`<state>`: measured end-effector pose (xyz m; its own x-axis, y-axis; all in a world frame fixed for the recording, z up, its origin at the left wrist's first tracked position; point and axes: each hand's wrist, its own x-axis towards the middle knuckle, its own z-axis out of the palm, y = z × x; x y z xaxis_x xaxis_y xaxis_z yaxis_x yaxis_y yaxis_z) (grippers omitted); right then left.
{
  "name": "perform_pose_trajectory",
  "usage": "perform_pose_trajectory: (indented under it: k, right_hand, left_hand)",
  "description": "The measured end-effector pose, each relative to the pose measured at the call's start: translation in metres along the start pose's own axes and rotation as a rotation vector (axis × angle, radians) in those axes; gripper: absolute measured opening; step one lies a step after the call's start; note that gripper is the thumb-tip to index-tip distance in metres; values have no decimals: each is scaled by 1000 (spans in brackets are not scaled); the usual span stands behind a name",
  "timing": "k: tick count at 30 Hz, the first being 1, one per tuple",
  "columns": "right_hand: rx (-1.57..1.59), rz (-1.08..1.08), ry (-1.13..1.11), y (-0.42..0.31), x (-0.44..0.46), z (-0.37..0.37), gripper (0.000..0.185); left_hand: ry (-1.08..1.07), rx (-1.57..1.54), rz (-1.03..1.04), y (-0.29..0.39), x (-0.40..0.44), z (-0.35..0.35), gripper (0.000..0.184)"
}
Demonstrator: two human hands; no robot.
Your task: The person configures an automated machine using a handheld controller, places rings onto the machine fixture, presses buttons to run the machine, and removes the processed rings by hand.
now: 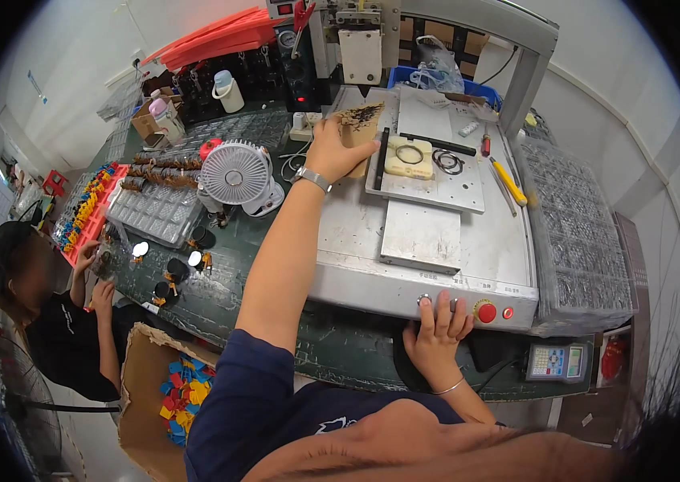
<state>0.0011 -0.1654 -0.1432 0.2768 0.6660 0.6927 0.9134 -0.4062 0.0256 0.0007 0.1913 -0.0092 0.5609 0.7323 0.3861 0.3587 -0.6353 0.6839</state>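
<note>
My left hand [333, 153], with a metal watch at the wrist, is spread at the near left edge of a brown cardboard piece [362, 128] covered in small dark marks or bits. Its thumb points toward the metal plate [428, 197] of the machine; whether the fingertips touch the cardboard I cannot tell. A cream block [409, 170] with a dark ring [409, 153] on it sits on that plate, beside a loose coil of dark rings [447, 163]. My right hand [439, 337] rests its outstretched fingers on the machine's front panel, over the buttons left of a red knob [486, 312].
Yellow-handled pliers [508, 183] lie right of the plate. Clear trays [589, 233] are stacked at the right, above a keypad unit [555, 362]. A white fan [235, 177] stands left. Another person [55, 313] works beyond a carton [143, 402] of coloured pieces. The press head [361, 56] hangs behind.
</note>
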Motion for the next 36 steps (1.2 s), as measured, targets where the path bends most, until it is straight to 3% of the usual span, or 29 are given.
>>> perform_pose_trajectory:
  k: [8, 32, 34, 36]
  right_hand:
    - [9, 13, 11, 0, -1, 1, 64]
    - [9, 2, 3, -1, 3, -9, 65]
    - [195, 75, -153, -2, 9, -32, 61]
    - [267, 80, 9, 11, 2, -50, 59]
  left_hand:
    - [102, -58, -24, -2, 0, -1, 108]
    - [70, -112, -116, -4, 3, -3, 110]
    - [63, -119, -106, -5, 2, -3, 109]
    - [61, -123, -85, -6, 5, -3, 108]
